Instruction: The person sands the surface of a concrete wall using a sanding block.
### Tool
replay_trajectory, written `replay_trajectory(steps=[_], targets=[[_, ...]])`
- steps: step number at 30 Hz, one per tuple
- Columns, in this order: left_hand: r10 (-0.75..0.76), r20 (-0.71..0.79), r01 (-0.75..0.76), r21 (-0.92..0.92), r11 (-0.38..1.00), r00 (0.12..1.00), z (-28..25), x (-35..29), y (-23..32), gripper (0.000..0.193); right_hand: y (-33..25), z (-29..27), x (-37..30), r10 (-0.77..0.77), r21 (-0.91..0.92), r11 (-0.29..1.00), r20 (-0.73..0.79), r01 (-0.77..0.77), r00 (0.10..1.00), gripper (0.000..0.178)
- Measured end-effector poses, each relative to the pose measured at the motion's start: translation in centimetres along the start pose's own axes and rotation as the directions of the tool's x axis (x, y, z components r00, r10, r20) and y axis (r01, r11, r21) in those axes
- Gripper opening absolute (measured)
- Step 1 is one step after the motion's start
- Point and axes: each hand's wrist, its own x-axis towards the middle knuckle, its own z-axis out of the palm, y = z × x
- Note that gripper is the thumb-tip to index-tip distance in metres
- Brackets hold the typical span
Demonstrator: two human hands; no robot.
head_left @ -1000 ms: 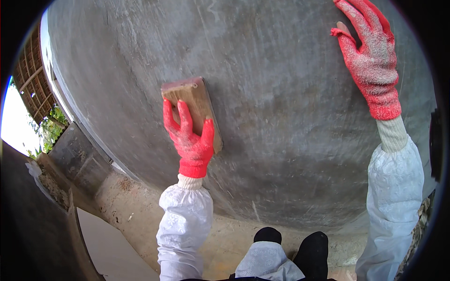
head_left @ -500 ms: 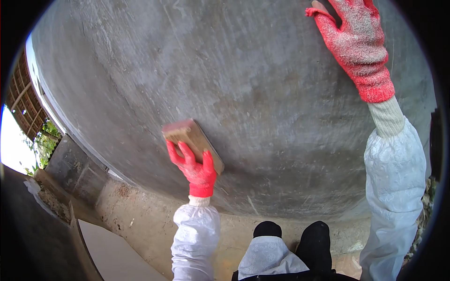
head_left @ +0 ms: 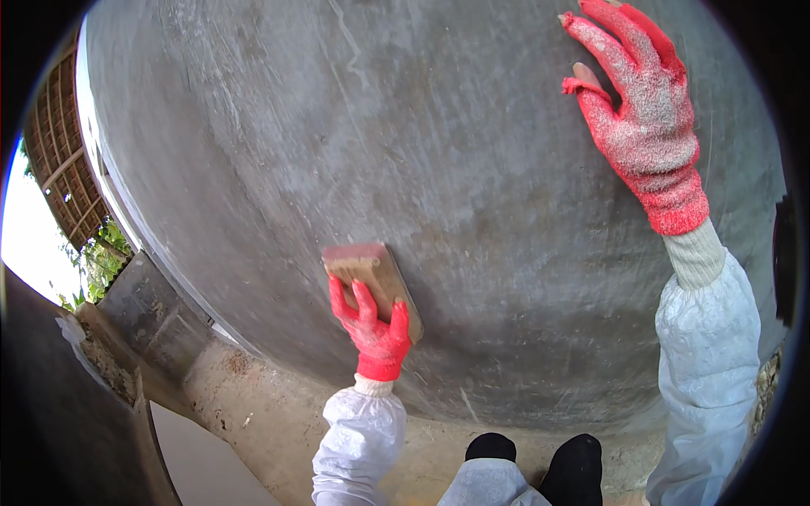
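My left hand (head_left: 375, 333), in a red glove with white cuff, is closed on a wooden sanding block (head_left: 386, 282). The block is tan on top with a reddish far end and a thin dark edge along its right side. It lies against the curved grey cement wall (head_left: 472, 185), left of the middle. Up at the far right, my right hand (head_left: 645, 118) is open with fingers apart, resting on or close to the same wall. Its red glove is caked with pale dust, and bare fingertips poke through. Nothing shows in it.
Below the wall runs a dusty concrete floor (head_left: 278, 396), where my dark-covered feet (head_left: 574, 472) stand. A white panel (head_left: 202, 464) lies at the lower left, beside a dark low wall (head_left: 67, 396). Woven roofing (head_left: 63, 152) and green leaves (head_left: 105, 261) appear beyond the left edge.
The whole view has shifted, with the wall and floor lower in the picture. My left hand and the block sit slightly further right. More of my right hand's fingers now show.
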Motion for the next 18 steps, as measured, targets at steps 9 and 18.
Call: replay_trajectory(steps=[9, 18], targets=[[0.061, -0.16, -0.056, 0.036, 0.998, 0.985, 0.6, 19.3, 0.7, 0.072, 0.4, 0.8, -0.7, 0.093, 0.002, 0.996, 0.118, -0.093, 0.989, 0.048], [-0.001, 0.022, 0.001, 0.004, 1.0, 1.0, -0.8, -1.5, -1.5, 0.084, 0.4, 0.4, -0.3, 0.115, 0.014, 0.993, 0.085, -0.117, 0.99, 0.047]])
